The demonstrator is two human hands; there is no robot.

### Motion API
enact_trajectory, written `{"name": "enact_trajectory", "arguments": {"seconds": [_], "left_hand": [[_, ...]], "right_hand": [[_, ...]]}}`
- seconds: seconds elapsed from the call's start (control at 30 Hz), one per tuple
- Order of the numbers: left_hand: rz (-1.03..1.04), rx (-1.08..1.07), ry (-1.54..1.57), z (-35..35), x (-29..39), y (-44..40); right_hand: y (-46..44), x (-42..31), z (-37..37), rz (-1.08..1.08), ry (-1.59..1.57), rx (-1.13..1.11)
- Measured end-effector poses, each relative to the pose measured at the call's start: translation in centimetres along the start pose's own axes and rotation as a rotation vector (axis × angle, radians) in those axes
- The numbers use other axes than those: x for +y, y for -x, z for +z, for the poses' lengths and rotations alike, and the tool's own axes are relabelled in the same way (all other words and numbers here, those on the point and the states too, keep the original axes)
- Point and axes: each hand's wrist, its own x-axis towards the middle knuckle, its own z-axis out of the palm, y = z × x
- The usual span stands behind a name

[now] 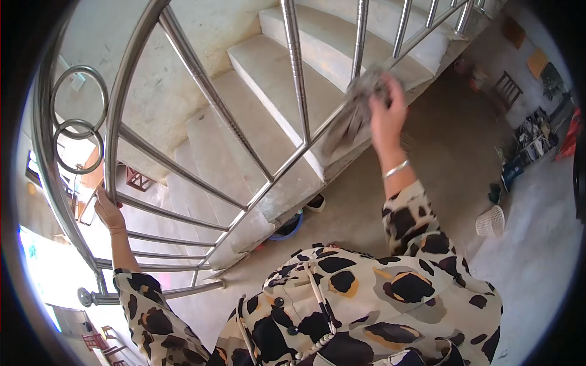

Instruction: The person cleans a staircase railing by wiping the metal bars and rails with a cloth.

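My right hand [389, 119], with a silver bangle at the wrist, holds a grey-brown cloth [351, 119] against the lower rail of a metal stair railing [299, 152]. The cloth hangs down over the rail near the base of an upright bar, and both hand and cloth are slightly blurred. At the left, my left hand [110, 212] is wrapped round the curved metal handrail [112, 140], just below two metal rings [79, 146].
Concrete steps [287, 79] rise behind the railing. Below them are a blue basin [290, 230] and a dark floor. To the right stand a white basket [490, 221], a shoe rack [537, 137] and a wooden chair [508, 90]. Red wooden furniture [139, 179] shows at the left.
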Motion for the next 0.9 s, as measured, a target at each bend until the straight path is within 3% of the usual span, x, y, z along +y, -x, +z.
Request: {"name": "enact_trajectory", "arguments": {"seconds": [0.13,0.2,0.27,0.43,0.5,0.53,0.6,0.67,0.73,0.83,0.9], "left_hand": [[-0.011,0.024,-0.010,-0.1,-0.2,-0.1],[-0.004,0.026,-0.032,-0.3,-0.3,-0.1],[0.000,0.053,-0.041,-0.3,-0.3,-0.1],[-0.027,0.108,-0.056,-0.2,-0.1,0.1],[-0.013,0.113,-0.079,-0.3,-0.4,0.0],[-0.012,0.135,-0.091,-0.3,-0.4,0.0],[-0.014,0.161,-0.115,-0.9,-1.2,-0.6],[-0.008,0.161,-0.180,-1.1,-1.7,-0.6],[-0.013,0.168,-0.169,-1.4,-2.0,-0.7],[-0.008,0.194,-0.152,-1.3,-2.3,-0.6],[-0.056,0.220,-0.074,-0.8,-1.1,0.0]], "right_hand": [[-7.3,0.3,-1.1,-0.227,-0.047,0.094],[-7.6,3.7,-0.8,-0.341,0.537,-0.116],[-4.7,6.9,-0.3,-0.319,0.707,-0.223],[1.6,7.0,-1.1,-0.106,0.471,-0.120],[1.8,7.0,-2.6,0.243,0.137,-0.283],[1.0,6.5,-3.4,0.275,0.045,-0.326],[-2.6,6.1,-5.1,-0.044,0.152,-0.242],[-9.4,1.1,-6.2,-0.291,0.098,-0.043],[-13.4,1.3,-6.9,-0.531,0.302,0.007],[-18.5,2.3,-6.7,-0.688,0.303,0.132],[-21.1,5.1,-6.4,-0.581,0.436,0.043]]}}
